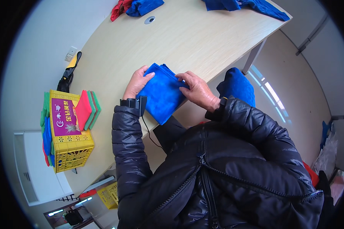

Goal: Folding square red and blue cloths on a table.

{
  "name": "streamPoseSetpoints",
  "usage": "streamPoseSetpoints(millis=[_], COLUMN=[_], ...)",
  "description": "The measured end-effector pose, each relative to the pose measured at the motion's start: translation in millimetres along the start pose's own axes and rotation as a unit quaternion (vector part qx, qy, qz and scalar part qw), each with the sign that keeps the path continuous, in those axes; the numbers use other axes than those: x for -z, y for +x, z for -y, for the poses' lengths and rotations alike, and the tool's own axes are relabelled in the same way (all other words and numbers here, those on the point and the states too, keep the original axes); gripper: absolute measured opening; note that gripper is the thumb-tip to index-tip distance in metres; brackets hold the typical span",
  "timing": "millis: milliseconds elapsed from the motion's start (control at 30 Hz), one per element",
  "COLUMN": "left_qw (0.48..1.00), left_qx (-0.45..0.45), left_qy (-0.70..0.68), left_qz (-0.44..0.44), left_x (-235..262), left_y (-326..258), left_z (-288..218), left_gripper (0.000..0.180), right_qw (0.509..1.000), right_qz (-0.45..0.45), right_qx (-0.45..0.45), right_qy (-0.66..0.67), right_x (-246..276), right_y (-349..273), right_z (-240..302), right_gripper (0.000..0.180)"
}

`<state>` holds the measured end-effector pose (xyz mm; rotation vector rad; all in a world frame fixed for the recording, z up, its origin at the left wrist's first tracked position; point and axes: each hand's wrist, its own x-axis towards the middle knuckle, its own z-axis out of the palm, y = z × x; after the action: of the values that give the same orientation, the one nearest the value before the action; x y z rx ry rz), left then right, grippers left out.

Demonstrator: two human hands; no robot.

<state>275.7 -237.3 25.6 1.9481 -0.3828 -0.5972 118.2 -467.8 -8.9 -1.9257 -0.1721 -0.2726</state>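
A folded blue cloth, layered along its far edge, lies at the near edge of the table, one corner hanging toward my lap. Its left side is held by my left hand, thumb on top and fingers partly hidden. My right hand grips the cloth's right edge with bent fingers, the thumb resting near the fold. Both my wrists carry dark bands, and a black cable hangs below the left one.
A yellow plastic crate stands at the left with folded red and green cloths by it. More cloths hang along its far side. Blue fabric lies at the table's far side. Another blue bundle sits beyond the right table edge.
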Motion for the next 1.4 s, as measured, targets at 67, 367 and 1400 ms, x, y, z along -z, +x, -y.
streamPoseSetpoints(millis=[67,367,1400], left_qw=[0.991,0.991,0.864], left_qx=[-0.044,-0.083,-0.188], left_qy=[0.123,0.097,0.365], left_qz=[-0.033,-0.045,-0.291], left_x=[-2,-11,-117], left_y=[2,2,-104], left_z=[8,-2,-26], left_gripper=[0.019,0.016,0.026], right_qw=[1.000,0.999,0.987], right_qz=[-0.006,-0.035,0.043], right_qx=[0.000,0.024,-0.034], right_qy=[0.005,0.030,0.150], right_x=[-1,-3,7], right_y=[-1,-7,-4], right_z=[-1,-10,24], right_gripper=[0.040,0.038,0.042])
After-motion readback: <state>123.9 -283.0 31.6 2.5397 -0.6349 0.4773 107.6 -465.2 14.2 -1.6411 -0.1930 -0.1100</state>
